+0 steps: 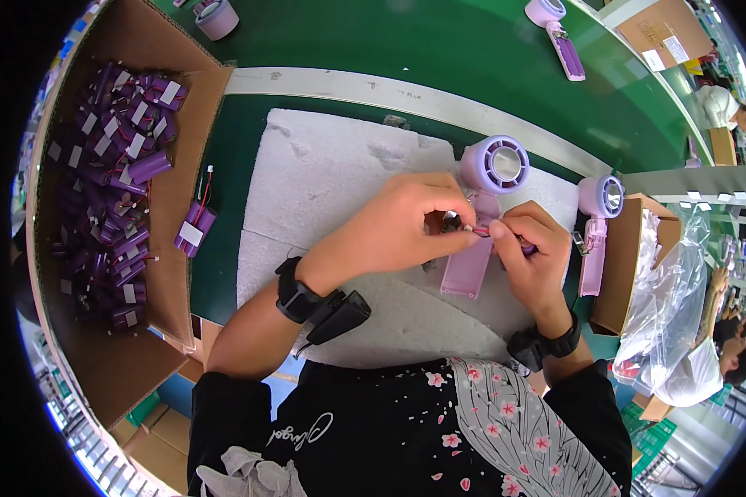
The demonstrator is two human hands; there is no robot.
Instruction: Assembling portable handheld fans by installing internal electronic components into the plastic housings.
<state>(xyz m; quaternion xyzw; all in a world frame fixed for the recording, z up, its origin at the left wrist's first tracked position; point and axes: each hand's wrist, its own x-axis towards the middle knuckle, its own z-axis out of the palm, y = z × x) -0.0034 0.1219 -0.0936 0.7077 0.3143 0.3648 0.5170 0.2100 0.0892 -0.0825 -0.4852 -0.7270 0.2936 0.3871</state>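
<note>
A lilac handheld fan (496, 163) lies on white foam sheets (307, 170), its pale pink handle shell (462, 277) open toward me. Above that handle my two hands almost meet. My left hand (398, 222) is closed in a pinch on a small circuit board (450, 221), mostly covered by the fingers. Thumb and forefinger of my right hand (532, 253) pinch the end of a red wire (482, 233) at the left fingertips. A purple battery (528, 248) shows partly inside the right hand's curled fingers.
At left, a cardboard box (186, 149) holds many purple batteries; one wired battery (195, 229) lies beside it. Another open fan (593, 240) sits right, by a box with clear plastic bags (663, 306). Beyond a pale rail (331, 83), more fan parts (565, 51) rest on a green surface.
</note>
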